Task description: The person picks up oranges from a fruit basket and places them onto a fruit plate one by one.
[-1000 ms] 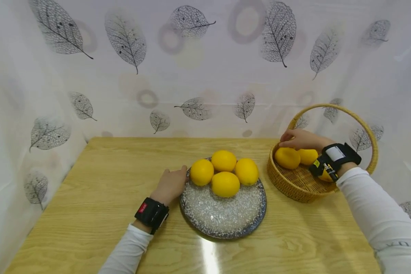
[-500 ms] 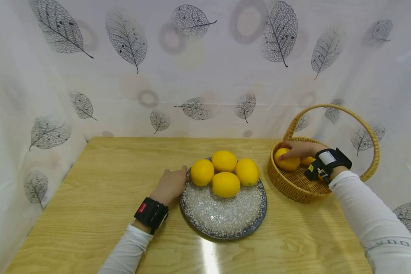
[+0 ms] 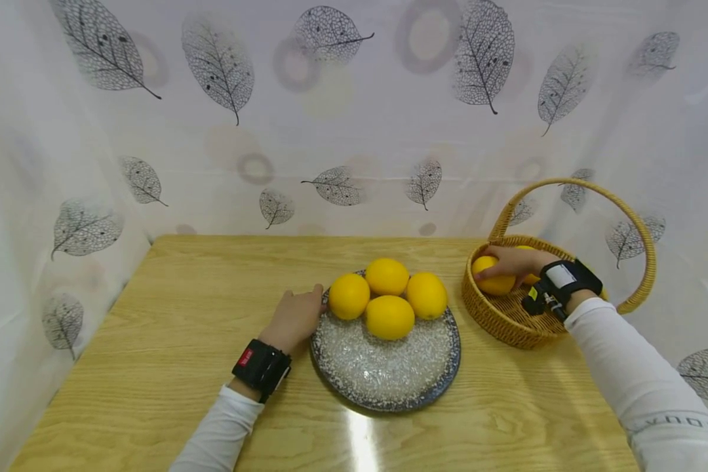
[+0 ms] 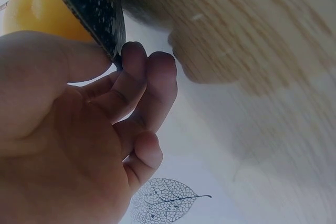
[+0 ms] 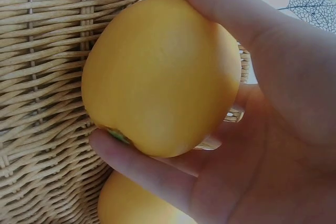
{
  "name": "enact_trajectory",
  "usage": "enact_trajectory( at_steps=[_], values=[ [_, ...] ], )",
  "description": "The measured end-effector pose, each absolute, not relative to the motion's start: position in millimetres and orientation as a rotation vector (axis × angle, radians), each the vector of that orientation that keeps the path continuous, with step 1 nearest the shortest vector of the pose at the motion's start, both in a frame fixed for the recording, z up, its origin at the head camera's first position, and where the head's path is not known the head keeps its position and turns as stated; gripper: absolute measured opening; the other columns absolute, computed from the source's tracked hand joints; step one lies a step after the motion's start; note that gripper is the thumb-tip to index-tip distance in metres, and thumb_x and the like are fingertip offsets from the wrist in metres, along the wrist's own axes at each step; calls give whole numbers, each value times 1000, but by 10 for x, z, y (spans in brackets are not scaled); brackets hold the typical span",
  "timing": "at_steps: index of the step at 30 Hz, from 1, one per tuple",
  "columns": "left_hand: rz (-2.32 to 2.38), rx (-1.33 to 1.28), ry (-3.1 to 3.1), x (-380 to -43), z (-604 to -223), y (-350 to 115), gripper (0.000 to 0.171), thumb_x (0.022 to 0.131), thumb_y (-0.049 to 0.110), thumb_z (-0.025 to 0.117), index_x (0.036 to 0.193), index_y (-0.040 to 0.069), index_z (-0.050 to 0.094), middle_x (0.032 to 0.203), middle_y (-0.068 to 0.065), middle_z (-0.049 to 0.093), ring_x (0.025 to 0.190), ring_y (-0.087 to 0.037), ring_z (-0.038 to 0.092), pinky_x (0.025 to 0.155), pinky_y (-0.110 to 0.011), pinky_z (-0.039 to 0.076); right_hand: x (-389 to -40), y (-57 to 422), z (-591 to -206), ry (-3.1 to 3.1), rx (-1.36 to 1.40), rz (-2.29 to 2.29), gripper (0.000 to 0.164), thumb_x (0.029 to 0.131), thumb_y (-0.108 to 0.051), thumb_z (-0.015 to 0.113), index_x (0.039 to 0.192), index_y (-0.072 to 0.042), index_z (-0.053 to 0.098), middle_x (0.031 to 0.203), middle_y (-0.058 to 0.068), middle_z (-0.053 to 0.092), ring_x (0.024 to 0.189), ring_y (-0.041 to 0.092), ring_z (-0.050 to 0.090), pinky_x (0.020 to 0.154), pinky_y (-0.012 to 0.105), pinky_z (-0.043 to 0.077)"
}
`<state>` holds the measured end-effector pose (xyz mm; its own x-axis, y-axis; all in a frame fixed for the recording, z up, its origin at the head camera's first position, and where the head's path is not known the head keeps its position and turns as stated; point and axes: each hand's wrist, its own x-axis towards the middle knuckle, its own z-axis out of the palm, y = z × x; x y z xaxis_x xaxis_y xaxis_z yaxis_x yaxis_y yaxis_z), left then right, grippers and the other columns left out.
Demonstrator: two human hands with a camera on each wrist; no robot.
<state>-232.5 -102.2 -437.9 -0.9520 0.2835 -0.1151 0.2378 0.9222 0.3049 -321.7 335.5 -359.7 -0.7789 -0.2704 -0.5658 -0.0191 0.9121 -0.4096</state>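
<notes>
My left hand [image 3: 293, 321] pinches the left rim of a round speckled grey plate [image 3: 383, 373] with a dark edge; in the left wrist view the thumb lies above the plate's rim [image 4: 100, 11] and fingertips below it. Several yellow lemons [image 3: 389, 318] sit together on the plate's far half. Inside a wicker basket [image 3: 507, 328] at the right, my right hand [image 3: 516, 260] grips a lemon [image 3: 492, 278]. The right wrist view shows thumb and fingers curled round that lemon [image 5: 163, 77], with a green stem end near one fingertip.
Another lemon [image 5: 134, 200] lies in the basket below the held one. The basket's tall arched handle [image 3: 640, 242] rises over the right forearm. A wooden table [image 3: 183, 341] bears everything, and a leaf-printed curtain [image 3: 354, 131] hangs behind it.
My right hand has moved from the basket's far-left rim down onto the lemon inside, and its fingers have closed round it. The left hand and plate stay in place.
</notes>
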Motion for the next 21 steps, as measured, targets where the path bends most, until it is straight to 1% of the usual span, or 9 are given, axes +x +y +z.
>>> enact_trajectory(
  at_steps=[7,14,17,21],
  values=[
    [440,391,2920,-2319,-4361,-1016,44,105,11,49,146,-5,46,124,-17,73,126,-34,65,119,-62,32,-3199,3379,-3633,2437,-209,-531,76,100,-41,62,151,3,28,144,38,35,113,42,58,76,50,62],
    [431,386,2916,-2301,-4357,-1002,44,106,16,50,144,-4,48,123,-19,73,124,-33,67,118,-61,34,-3180,3381,-3636,2446,-189,-561,70,99,-41,63,148,-1,34,141,36,39,111,40,59,76,48,62],
    [424,395,2927,-2303,-4361,-1003,43,105,15,50,144,-5,48,123,-19,73,124,-34,67,117,-61,35,-3170,3382,-3624,2457,-182,-561,72,98,-41,64,149,0,34,141,35,40,111,40,59,75,48,62],
    [420,402,2937,-2321,-4371,-1014,41,105,11,48,143,-4,48,122,-19,74,123,-34,67,116,-61,35,-3153,3399,-3587,2488,-197,-531,79,97,-45,64,152,2,32,141,36,43,111,40,60,74,47,62]
  ],
)
